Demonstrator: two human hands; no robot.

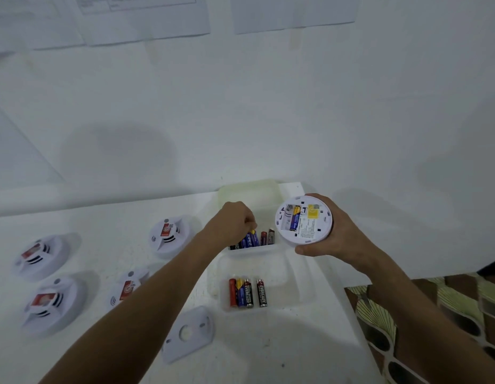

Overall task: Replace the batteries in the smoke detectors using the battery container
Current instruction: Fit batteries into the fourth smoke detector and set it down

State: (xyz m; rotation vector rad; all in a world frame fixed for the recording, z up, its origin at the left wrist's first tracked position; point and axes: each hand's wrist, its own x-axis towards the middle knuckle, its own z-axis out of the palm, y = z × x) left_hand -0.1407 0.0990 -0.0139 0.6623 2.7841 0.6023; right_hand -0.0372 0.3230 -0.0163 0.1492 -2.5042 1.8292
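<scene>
Now left hand pinching battery; right hand gripping detector.

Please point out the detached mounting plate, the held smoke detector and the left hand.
mounting plate point(188, 334): head view, flat face beside its round hole.
held smoke detector point(304, 220): head view, labelled back.
left hand point(235, 220): head view, knuckles.

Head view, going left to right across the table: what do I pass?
Two smoke detectors at far left → two more detectors → loose mounting plate → left hand reaching into the battery container → right hand holding an opened detector.
</scene>
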